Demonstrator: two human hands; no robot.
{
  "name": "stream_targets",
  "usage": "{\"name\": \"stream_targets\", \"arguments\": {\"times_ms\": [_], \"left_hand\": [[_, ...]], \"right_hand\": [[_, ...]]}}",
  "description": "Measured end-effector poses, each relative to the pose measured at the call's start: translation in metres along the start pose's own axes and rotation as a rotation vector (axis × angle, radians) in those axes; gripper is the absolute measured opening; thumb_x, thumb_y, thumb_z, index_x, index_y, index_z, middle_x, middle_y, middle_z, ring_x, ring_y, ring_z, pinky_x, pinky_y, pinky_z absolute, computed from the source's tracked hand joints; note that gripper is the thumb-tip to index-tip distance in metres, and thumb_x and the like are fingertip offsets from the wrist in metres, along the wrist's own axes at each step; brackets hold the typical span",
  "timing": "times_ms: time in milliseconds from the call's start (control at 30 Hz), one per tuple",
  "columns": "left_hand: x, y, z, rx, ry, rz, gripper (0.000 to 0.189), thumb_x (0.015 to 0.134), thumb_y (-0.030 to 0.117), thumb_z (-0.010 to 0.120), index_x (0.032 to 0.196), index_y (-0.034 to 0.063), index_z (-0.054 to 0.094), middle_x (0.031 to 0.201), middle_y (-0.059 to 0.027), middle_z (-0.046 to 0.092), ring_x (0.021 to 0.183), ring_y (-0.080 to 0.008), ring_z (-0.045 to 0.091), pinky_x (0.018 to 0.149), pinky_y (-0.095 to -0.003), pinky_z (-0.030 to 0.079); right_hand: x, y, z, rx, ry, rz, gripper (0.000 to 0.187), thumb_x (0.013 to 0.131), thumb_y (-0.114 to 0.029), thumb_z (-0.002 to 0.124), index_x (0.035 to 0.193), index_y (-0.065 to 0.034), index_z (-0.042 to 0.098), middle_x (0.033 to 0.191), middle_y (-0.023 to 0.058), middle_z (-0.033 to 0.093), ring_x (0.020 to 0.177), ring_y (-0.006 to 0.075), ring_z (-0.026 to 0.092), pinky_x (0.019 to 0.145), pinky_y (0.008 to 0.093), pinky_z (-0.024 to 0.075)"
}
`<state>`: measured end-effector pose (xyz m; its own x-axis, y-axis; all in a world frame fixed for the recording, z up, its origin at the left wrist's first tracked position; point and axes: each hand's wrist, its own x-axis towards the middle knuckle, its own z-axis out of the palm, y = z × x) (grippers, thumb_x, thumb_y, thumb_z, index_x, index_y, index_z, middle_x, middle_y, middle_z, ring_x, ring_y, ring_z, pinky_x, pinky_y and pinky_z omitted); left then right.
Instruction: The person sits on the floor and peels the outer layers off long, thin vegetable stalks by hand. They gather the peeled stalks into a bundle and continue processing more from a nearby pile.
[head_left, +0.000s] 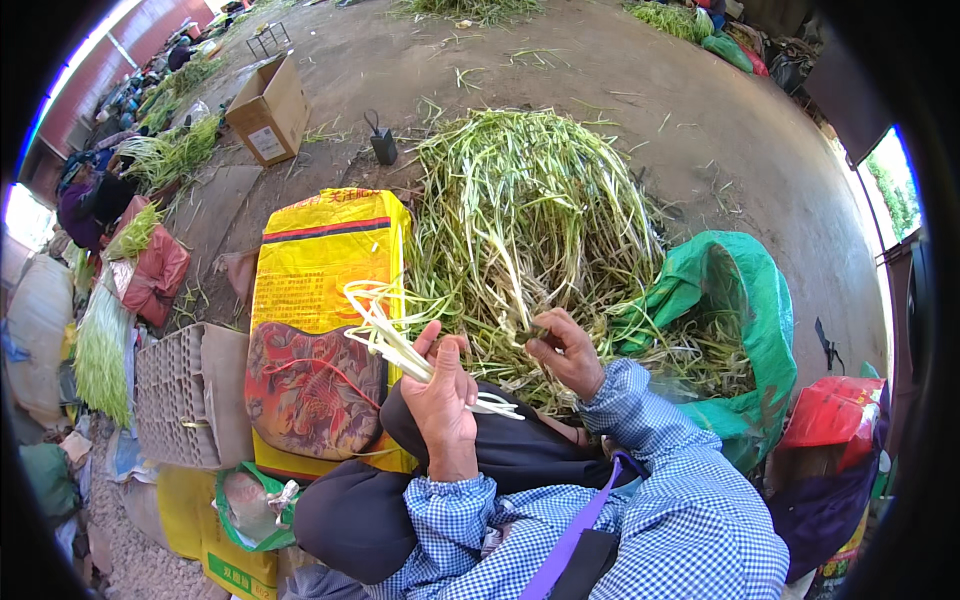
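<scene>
Several pale, slender plant stalks (405, 351) lie across my left hand (444, 386), held between thumb and fingers, with their ends sticking out on both sides. My right hand (564, 351), to the right, pinches the dark base of another pale stalk (510, 270) with thumb and forefinger. That stalk's upper part overlaps a large heap of green and yellowish stalks (547, 180) in front of me. Left of my left hand, a patterned cushion or pad (315, 390) with a red cord rests on a yellow printed sack (322, 262).
A green woven sack (772, 322) holding plant scraps stands open at the right. To the left are a cardboard tube block (180, 397) and a bundle of stalks (105, 352). Farther off are a cardboard box (268, 109), a small black device (383, 145) and a person in purple (79, 214).
</scene>
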<state>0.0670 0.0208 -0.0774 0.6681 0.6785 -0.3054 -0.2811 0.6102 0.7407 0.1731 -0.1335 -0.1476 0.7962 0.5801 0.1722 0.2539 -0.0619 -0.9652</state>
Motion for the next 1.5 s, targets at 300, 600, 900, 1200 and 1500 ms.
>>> {"name": "stream_targets", "arguments": {"times_ms": [300,600,900,1200,1500], "left_hand": [[-0.003,-0.006,0.007,0.070,-0.076,-0.130,0.034,0.091,0.013,0.064,0.117,-0.0050,0.050,0.095,-0.0158,0.067,0.039,-0.0039,0.039,0.034,-0.0201,0.032],[-0.006,-0.008,0.009,0.159,-0.089,-0.096,0.030,0.086,0.009,0.069,0.111,-0.0033,0.057,0.086,-0.0134,0.069,0.042,-0.0038,0.044,0.035,-0.0185,0.032],[-0.004,-0.011,0.015,0.494,-0.031,-0.066,0.030,0.078,0.013,0.078,0.100,-0.0011,0.062,0.069,-0.0014,0.060,0.041,-0.0052,0.043,0.034,-0.0209,0.030],[-0.004,-0.014,0.014,0.429,-0.037,-0.056,0.029,0.077,0.009,0.078,0.098,-0.0009,0.060,0.071,-0.0046,0.063,0.040,-0.0061,0.043,0.034,-0.0202,0.029],[-0.006,-0.015,0.013,0.289,-0.137,-0.124,0.034,0.080,0.015,0.076,0.105,-0.0028,0.062,0.080,-0.0070,0.069,0.042,-0.0024,0.042,0.035,-0.0179,0.029]], "right_hand": [[-0.027,-0.032,0.008,-0.134,-0.274,-0.171,0.025,0.081,-0.006,0.070,0.100,0.0008,0.057,0.085,0.0122,0.055,0.074,0.0265,0.058,0.065,0.0339,0.0466],[0.000,-0.029,-0.006,-0.010,-0.099,0.094,0.024,0.086,-0.005,0.062,0.109,-0.0012,0.063,0.091,0.0079,0.059,0.078,0.0132,0.058,0.069,0.0261,0.0483],[0.070,-0.089,0.021,-0.111,-0.264,-0.023,0.028,0.088,-0.023,0.067,0.101,0.0011,0.064,0.081,0.0072,0.062,0.069,0.0123,0.057,0.060,0.0278,0.0463],[0.079,-0.087,-0.003,-0.046,-0.325,-0.004,0.023,0.093,-0.019,0.058,0.100,0.0021,0.063,0.078,0.0020,0.062,0.068,0.0074,0.055,0.059,0.0249,0.0454],[0.065,-0.069,0.008,0.564,-0.484,0.399,0.028,0.097,-0.022,0.054,0.112,0.0004,0.058,0.097,0.0090,0.067,0.090,0.0139,0.066,0.075,0.0242,0.0535]]}}
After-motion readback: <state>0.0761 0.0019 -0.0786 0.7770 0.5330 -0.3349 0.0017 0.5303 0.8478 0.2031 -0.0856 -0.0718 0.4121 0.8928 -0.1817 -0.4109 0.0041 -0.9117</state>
